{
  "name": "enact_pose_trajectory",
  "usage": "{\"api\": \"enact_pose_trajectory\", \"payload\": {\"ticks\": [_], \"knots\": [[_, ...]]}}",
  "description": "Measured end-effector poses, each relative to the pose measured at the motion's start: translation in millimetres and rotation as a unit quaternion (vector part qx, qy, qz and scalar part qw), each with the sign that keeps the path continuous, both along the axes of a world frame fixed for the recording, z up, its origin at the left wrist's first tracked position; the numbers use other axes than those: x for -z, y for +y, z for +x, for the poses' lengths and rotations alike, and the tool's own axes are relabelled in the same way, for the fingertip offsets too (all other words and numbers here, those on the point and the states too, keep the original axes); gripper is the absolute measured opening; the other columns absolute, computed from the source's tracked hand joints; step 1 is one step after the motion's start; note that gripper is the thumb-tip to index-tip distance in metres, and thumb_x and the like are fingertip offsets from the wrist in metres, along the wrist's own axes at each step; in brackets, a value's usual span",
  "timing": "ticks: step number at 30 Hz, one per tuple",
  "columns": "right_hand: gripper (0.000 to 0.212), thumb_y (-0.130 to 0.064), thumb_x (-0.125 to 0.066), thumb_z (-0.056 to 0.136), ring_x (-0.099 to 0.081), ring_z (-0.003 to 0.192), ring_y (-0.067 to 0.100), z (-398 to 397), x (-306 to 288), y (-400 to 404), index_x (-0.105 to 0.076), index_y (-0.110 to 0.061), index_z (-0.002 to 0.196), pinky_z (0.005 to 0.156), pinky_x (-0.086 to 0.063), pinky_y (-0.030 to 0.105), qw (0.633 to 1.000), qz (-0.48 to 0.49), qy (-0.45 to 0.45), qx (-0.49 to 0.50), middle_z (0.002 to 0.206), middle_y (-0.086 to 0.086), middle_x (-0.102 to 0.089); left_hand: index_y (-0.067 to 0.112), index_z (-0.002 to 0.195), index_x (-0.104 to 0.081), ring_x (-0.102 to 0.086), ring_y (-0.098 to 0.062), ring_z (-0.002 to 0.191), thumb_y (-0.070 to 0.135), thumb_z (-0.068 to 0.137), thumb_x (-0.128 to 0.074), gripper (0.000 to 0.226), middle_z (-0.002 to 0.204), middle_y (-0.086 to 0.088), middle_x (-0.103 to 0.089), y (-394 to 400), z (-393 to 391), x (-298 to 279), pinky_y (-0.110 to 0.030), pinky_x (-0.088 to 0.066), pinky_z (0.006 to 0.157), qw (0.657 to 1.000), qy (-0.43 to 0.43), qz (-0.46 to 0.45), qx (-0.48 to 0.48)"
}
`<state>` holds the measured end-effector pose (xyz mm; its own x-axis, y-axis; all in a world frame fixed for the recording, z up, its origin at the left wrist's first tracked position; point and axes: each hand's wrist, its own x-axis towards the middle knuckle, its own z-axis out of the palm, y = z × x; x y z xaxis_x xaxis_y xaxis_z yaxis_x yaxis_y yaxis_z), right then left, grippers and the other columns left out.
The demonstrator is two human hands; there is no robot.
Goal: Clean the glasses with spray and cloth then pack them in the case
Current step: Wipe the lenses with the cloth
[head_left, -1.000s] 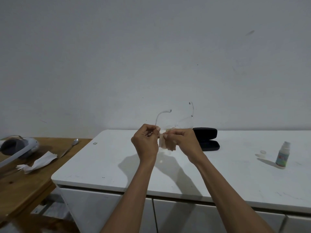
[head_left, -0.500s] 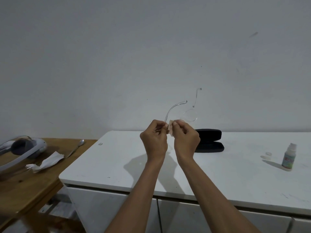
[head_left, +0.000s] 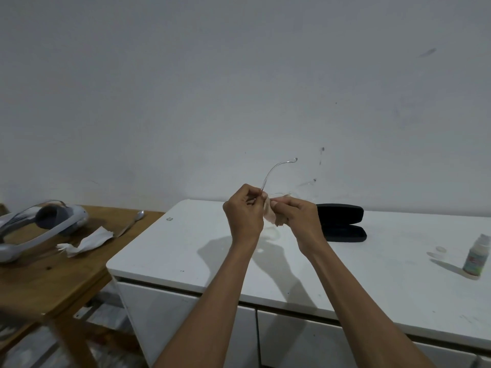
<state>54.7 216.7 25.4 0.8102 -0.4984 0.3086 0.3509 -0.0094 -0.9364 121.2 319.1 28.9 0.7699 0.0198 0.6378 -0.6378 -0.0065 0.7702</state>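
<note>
Two hands at frame centre, cloth on clear glasses

Left hand [head_left: 245, 212] pinching transparent glasses [head_left: 276, 171] at the frame; right hand [head_left: 299, 217] clenched on a pinkish cloth [head_left: 271, 215]. Raised over white desk [head_left: 186, 245]. Black case [head_left: 342, 221] open just right. Spray bottle [head_left: 477, 257] far right, label unreadable. Temple arms tilted more rightward than half a second ago.

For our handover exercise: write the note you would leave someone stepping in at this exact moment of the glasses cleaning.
Left hand pinches the clear-framed glasses at the frame. Right hand holds the small pale cleaning cloth against them.
The black hard case lies open behind the hands on the white cabinet top; the small spray bottle stands uncapped at far right.
Done: wiping under way.
Left: finish wiping, fold glasses, put them in the case.
</note>
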Motion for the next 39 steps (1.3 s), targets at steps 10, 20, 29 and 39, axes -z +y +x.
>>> {"api": "enact_pose_trajectory", "payload": {"ticks": [10,20,29,39], "knots": [[0.013,-0.015,-0.071,0.093,-0.065,0.061,0.008,-3.1,11.5,-0.6,-0.083,-0.017,0.092,0.062,-0.048,0.020,0.985,-0.161,0.029,0.046,0.069,-0.005,-0.074,0.008,0.073,-0.069,-0.066,0.000,0.060,-0.005,0.083,-0.075,0.017,0.066,0.010,-0.067,6.7,2.4,8.6,-0.013,-0.051,0.059,0.999,0.025,-0.003,-0.037],[0.017,-0.045,-0.072,0.087,-0.057,0.098,0.009,2.1,25.6,12.1,-0.082,-0.038,0.098,0.070,-0.041,0.015,0.942,-0.247,0.085,0.211,0.098,0.002,-0.066,0.007,0.074,-0.068,-0.067,-0.010,0.064,-0.001,0.084,-0.075,0.015,0.064,0.011,-0.066,3.1,-5.1,17.5,-0.029,-0.055,0.060,0.997,0.018,-0.010,-0.070],[0.031,-0.015,-0.069,0.094,-0.064,0.065,0.000,-11.0,17.4,28.0,-0.076,-0.034,0.071,0.064,-0.045,0.008,0.978,-0.134,-0.015,0.159,0.065,-0.008,-0.073,0.009,0.075,-0.069,-0.068,-0.010,0.066,0.000,0.085,-0.075,0.015,0.066,0.013,-0.067,3.8,-8.4,16.4,-0.026,-0.057,0.061,0.998,0.013,-0.015,-0.063],[0.012,-0.011,-0.075,0.090,-0.075,0.100,0.013,11.3,14.9,34.5,-0.082,-0.012,0.101,0.099,-0.058,0.039,0.966,0.158,-0.053,0.198,0.097,-0.003,-0.080,0.006,0.082,-0.072,-0.070,-0.009,0.065,-0.001,0.087,-0.074,0.009,0.069,0.012,-0.070,-7.8,-24.0,14.8,-0.029,-0.060,0.062,0.999,-0.015,-0.028,-0.015]]}}
